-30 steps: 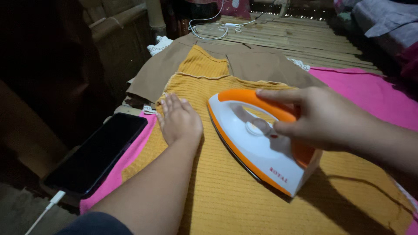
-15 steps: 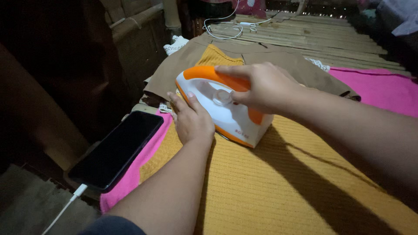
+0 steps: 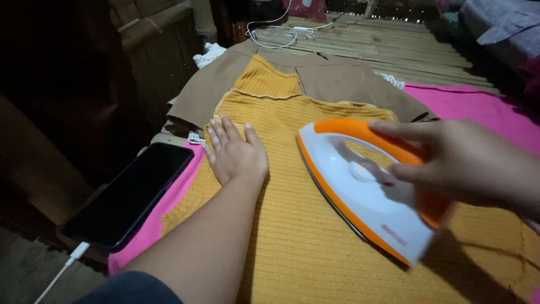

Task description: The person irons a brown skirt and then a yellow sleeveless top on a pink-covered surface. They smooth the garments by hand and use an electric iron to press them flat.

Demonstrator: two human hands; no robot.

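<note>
Here, a white iron with an orange handle (image 3: pixel 365 188) rests sole-down on a mustard-yellow ribbed knit garment (image 3: pixel 304 236), on its right half as seen from the head camera, nose pointing up and to the left. The right hand (image 3: pixel 467 163) is wrapped around the orange handle from the right, fingers curled over the top and thumb underneath, a firm closed grip on the iron. The left hand (image 3: pixel 236 152) lies flat and open on the same garment, palm down with fingers spread and pointing away, pressing the fabric near its left edge and holding nothing. The iron and the left hand are near each other but apart, with a strip of bare knit between them. The garment lies over a bright pink cloth (image 3: pixel 484 110), and above it sits a brown fabric piece (image 3: pixel 337 81). A dark smartphone (image 3: pixel 132 194) lies screen-up just left of the garment, a white cable (image 3: pixel 59 276) plugged into its lower end. Farther back runs a slatted bamboo floor (image 3: pixel 388 53) with a loose white cord (image 3: pixel 275 36) on it
</note>
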